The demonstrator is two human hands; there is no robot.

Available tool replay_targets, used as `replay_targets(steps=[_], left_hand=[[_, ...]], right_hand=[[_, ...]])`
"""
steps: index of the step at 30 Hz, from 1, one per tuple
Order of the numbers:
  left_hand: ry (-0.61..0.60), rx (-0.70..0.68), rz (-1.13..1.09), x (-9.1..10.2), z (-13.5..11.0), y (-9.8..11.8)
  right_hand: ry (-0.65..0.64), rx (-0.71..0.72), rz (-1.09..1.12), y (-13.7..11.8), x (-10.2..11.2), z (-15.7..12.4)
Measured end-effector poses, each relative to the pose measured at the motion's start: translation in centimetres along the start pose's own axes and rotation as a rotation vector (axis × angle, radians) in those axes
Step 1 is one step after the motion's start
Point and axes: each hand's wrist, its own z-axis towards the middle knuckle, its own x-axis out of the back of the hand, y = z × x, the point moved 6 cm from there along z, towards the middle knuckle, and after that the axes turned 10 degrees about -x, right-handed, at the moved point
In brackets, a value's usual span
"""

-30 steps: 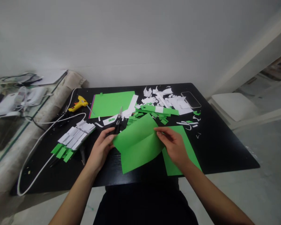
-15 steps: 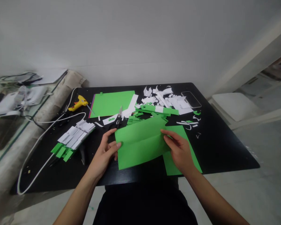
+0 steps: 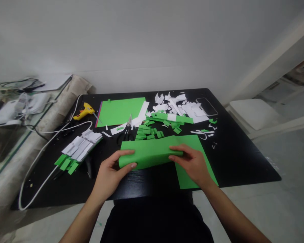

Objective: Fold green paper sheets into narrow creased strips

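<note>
The left hand (image 3: 110,173) is clamped on the left end of a green paper (image 3: 149,153), thumb at the front and fingers on top. The right hand (image 3: 192,165) pinches the right end between thumb and fingers. The paper is bent over on itself, its rounded fold toward the person, in the middle of the near part of the black table (image 3: 238,162); whether it touches the tabletop I cannot tell. Between its fold and the table's front edge runs a strip of black tabletop, with the 2 forearms coming in over that edge.

On the right, a flat green sheet (image 3: 190,175) lies partly under the right hand, its near edge close to the table's front edge. Beyond it, black tabletop stretches to the right corner.

Room is tighter on the far side: scissors (image 3: 128,125) and small green pieces (image 3: 144,131) lie just past the paper's far edge, with white scraps (image 3: 176,103) farther back. To the left, a bundle of white and green strips (image 3: 82,145) lies apart from the left hand, inside the loop of a white cord (image 3: 27,175).
</note>
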Motion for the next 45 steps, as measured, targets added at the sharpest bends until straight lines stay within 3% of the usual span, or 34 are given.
replay_targets(steps=[5,8,11,14,17,22,26,30,33,35,38,42,45], left_hand=[[0.103,-0.319,0.282,1.0,0.0,2.3],[0.069,-0.426,0.33,1.1,-0.2,3.4],[-0.126,-0.431,0.237,-0.2,-0.4,4.1],[-0.272,-0.418,0.13,-2.0,-0.9,4.7],[-0.27,-0.431,0.108,-3.0,-1.1,5.3],[-0.22,-0.459,0.116,-3.2,-1.2,6.2],[-0.184,-0.439,0.108,-1.1,-1.0,6.0],[0.01,-0.296,0.103,4.2,-0.5,4.0],[-0.013,-0.215,0.092,5.9,-0.1,2.6],[-0.08,-0.186,0.067,5.4,0.2,2.2],[-0.252,-0.163,0.004,2.8,0.5,2.5],[-0.486,-0.165,-0.071,0.0,0.5,3.8],[-0.515,-0.17,-0.105,-0.4,0.6,4.3]], right_hand=[[0.063,0.169,-0.133,-1.2,0.4,-0.7],[0.034,0.267,-0.284,-2.6,0.2,-1.3],[-0.046,0.376,-0.461,-4.6,-1.1,-2.1],[-0.322,0.408,-0.407,-6.4,-3.8,-2.9],[-0.444,0.366,-0.353,-7.9,-5.8,-3.1],[-0.503,0.287,-0.383,-8.9,-7.2,-2.7],[-0.557,0.233,-0.403,-8.1,-6.2,-2.2],[-0.559,0.098,-0.413,-5.6,-2.7,-1.6],[-0.542,-0.016,-0.407,-3.8,-0.3,-1.1],[-0.498,-0.03,-0.375,-3.4,0.4,-0.6],[-0.455,0.025,-0.277,-4.1,-0.4,0.1],[-0.593,0.125,-0.23,-6.1,-3.5,0.7],[-0.733,0.163,-0.241,-7.1,-5.5,0.5]])
